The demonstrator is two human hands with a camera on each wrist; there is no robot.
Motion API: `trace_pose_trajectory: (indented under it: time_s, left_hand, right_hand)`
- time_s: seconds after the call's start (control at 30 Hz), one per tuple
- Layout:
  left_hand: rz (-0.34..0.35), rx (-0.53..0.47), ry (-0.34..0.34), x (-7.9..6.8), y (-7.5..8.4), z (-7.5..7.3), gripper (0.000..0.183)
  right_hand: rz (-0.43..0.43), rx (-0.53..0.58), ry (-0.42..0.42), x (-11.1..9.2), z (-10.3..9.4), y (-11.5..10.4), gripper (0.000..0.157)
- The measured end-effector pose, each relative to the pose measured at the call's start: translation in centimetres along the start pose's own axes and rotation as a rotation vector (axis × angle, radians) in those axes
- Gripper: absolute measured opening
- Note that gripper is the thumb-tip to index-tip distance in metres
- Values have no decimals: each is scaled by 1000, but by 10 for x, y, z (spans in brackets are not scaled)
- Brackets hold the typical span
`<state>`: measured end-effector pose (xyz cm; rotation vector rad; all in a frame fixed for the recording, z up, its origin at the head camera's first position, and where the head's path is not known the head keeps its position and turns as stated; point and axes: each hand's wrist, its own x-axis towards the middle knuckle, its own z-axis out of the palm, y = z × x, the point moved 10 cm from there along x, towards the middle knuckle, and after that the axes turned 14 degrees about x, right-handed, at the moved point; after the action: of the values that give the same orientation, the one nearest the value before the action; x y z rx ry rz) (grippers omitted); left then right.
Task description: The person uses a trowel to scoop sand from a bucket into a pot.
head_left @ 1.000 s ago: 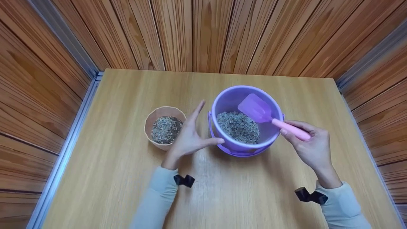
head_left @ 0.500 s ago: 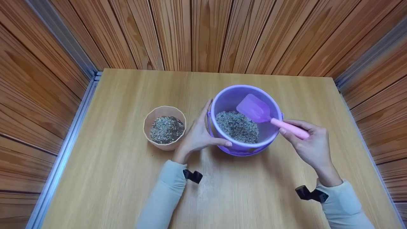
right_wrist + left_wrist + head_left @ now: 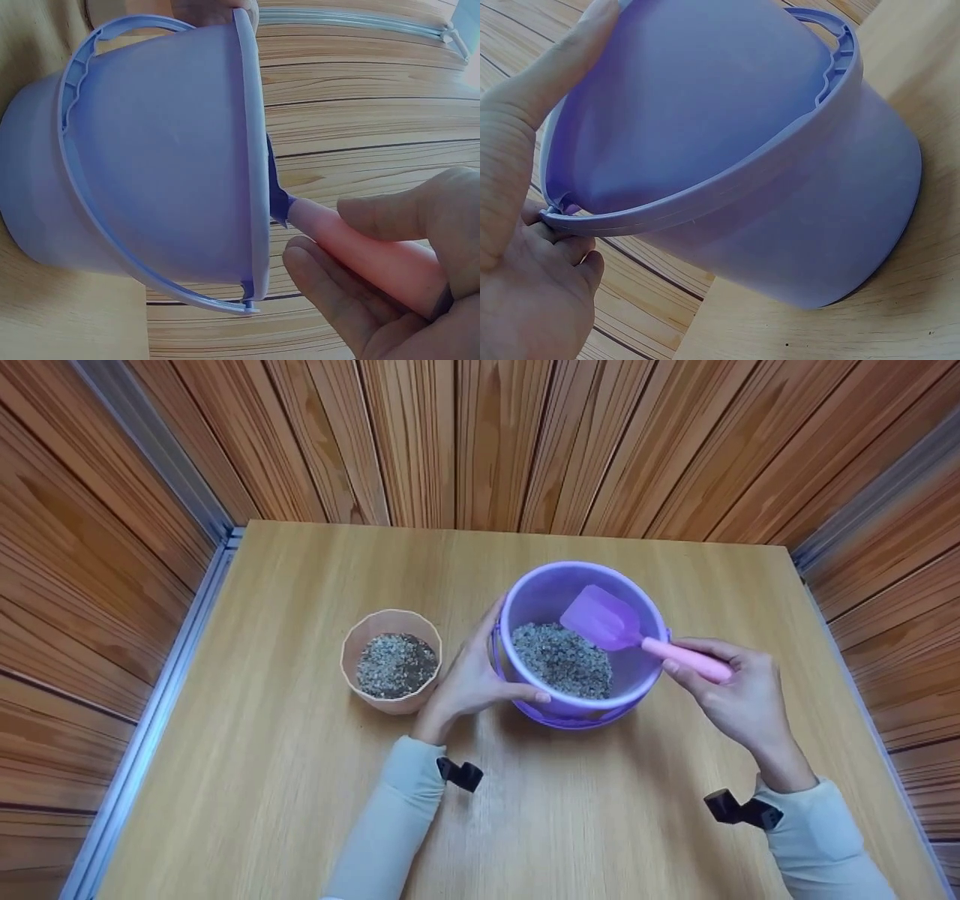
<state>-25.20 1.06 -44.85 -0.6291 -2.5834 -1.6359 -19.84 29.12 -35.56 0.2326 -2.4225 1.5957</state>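
Observation:
A purple bucket (image 3: pixel 581 712) with its handle hanging down stands on the table, grey gravel (image 3: pixel 562 660) inside. My left hand (image 3: pixel 474 679) holds its left side, thumb along the front near the rim and fingers round the side. In the left wrist view, the fingers (image 3: pixel 577 251) bend beside the handle's hinge. My right hand (image 3: pixel 739 690) grips the pink handle of a toy shovel (image 3: pixel 686 660). The shovel's purple blade (image 3: pixel 602 619) hangs over the bucket's mouth, above the gravel, and looks bare. The right wrist view shows thumb and fingers round the handle.
A peach-coloured faceted pot (image 3: pixel 390 706) stands left of the bucket, near my left wrist, with gravel and darker material (image 3: pixel 396 666) in it. Wood-panelled walls (image 3: pixel 487 442) enclose the back and sides of the wooden table (image 3: pixel 285 780).
My left hand has moved right, from beside the pot onto the bucket's left side, and taken hold of it. The right hand and the shovel have stayed nearly still.

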Motion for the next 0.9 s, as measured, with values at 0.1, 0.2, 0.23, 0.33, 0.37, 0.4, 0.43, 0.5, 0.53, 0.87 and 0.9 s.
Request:
trace_pose_trajectory:
  time_s: [0.1,0.2,0.23,0.33,0.37,0.4,0.43,0.5,0.53,0.87,0.9]
  left_hand:
    - [-1,3,0,0,0,0,142]
    - [-5,4,-3,0,-1,0,142]
    - [-9,6,-3,0,-1,0,142]
    - [-14,6,-4,0,-1,0,142]
    - [-15,5,-5,0,-2,0,142]
    - [-12,2,-6,1,-1,0,142]
    - [-9,-2,-7,1,-1,0,142]
    - [-5,-10,-13,1,0,0,141]
    - [-3,-15,-14,1,0,1,141]
    - [-26,-1,-9,0,-2,0,141]
    - [-30,0,-11,0,-2,1,141]
  right_hand:
    - [1,-34,-38,3,3,-2,29]
    - [0,-84,-70,8,5,-4,30]
    - [-3,-104,-82,10,6,-5,30]
    - [-19,-164,-127,18,11,-11,28]
    - [-29,-183,-147,21,14,-13,27]
    - [-48,-207,-169,23,17,-16,25]
    - [-70,-233,-191,26,20,-19,24]
    - [-107,-277,-245,29,29,-24,22]
    - [-126,-298,-270,31,33,-25,21]
    - [-138,-463,-407,42,66,-27,17]
    - [-125,-469,-412,43,68,-26,18]
